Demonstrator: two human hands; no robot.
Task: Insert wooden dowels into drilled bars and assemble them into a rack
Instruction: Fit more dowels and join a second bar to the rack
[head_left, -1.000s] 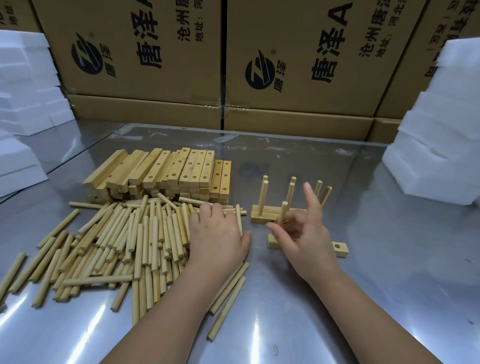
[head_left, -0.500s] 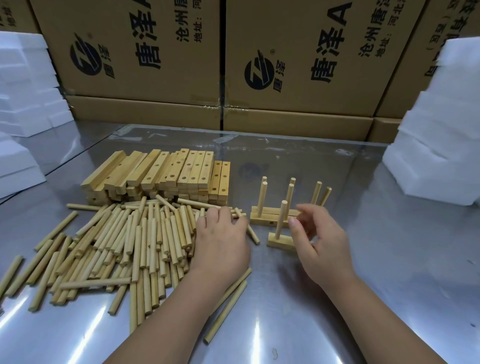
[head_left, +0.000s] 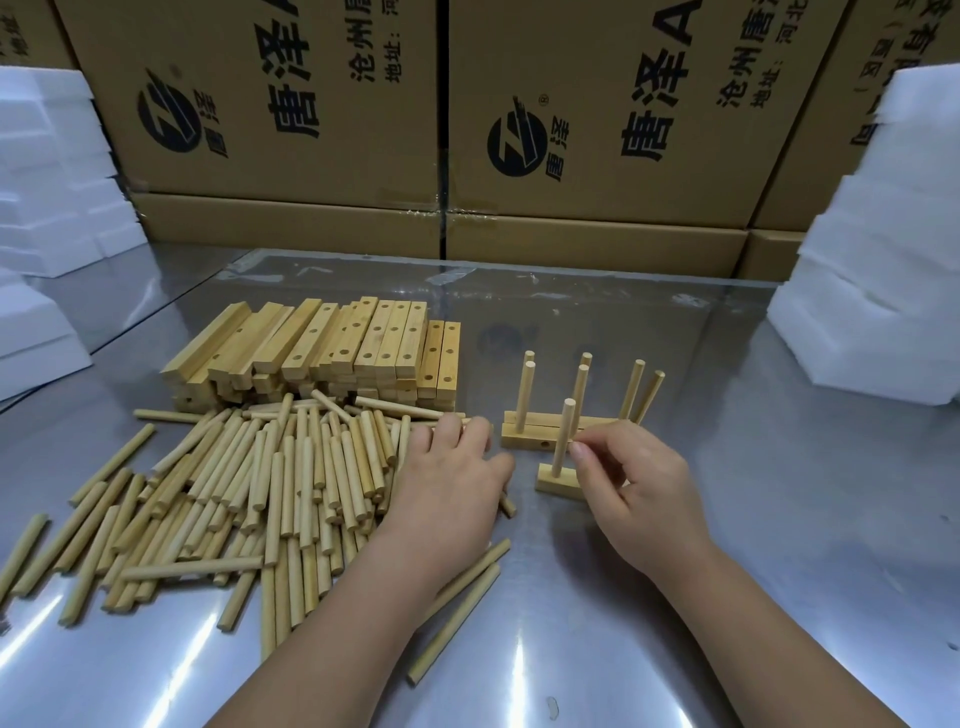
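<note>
Glossy steel tabletop (head_left: 779, 519); left grip (head_left: 452, 483) unclear atop round dowels (head_left: 291, 478), right grip (head_left: 634, 483) released beside upright dowel (head_left: 563, 436).

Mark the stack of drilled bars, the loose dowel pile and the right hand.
stack of drilled bars (head_left: 387, 340), head view, a bar's top
loose dowel pile (head_left: 291, 467), head view, mid-pile dowel
right hand (head_left: 641, 493), head view, back of hand

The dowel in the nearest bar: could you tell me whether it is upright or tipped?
Upright: the dowel stands vertically, seated in the bar.

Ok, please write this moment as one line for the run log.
left hand: on loose dowels, grip unclear | right hand: beside upright dowel in near bar, grip unclear
</note>
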